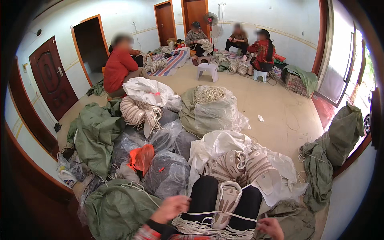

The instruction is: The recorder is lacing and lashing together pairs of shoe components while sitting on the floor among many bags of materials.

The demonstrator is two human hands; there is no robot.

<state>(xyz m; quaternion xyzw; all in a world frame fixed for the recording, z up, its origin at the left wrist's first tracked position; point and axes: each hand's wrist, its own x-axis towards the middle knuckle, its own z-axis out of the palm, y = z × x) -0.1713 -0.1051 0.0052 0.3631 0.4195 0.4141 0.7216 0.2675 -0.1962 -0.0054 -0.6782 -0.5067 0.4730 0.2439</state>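
A beige and white shoe upper [228,202] stands between my black-trousered knees, toe end down toward my lap. White shoelaces [204,229] lie in a loose heap across my lap, and one lace [240,216] runs sideways over the upper. My left hand [173,209], left of the upper, has its fingers closed, seemingly on the lace's left part; the fingertips are small and slightly blurred. On the right, my right hand [271,228] pinches the lace near its other end. Beyond my knees, stacked shoe uppers [262,170] rest on a white sack [224,142].
Clear plastic bags [168,176] and green sacks [120,206] pile up on my left. More green sacks [318,176] lie at right by the doorway. A bundle of uppers [140,114] tops the pile. Several people sit farther off, near a white stool [207,72] and a fan [211,19].
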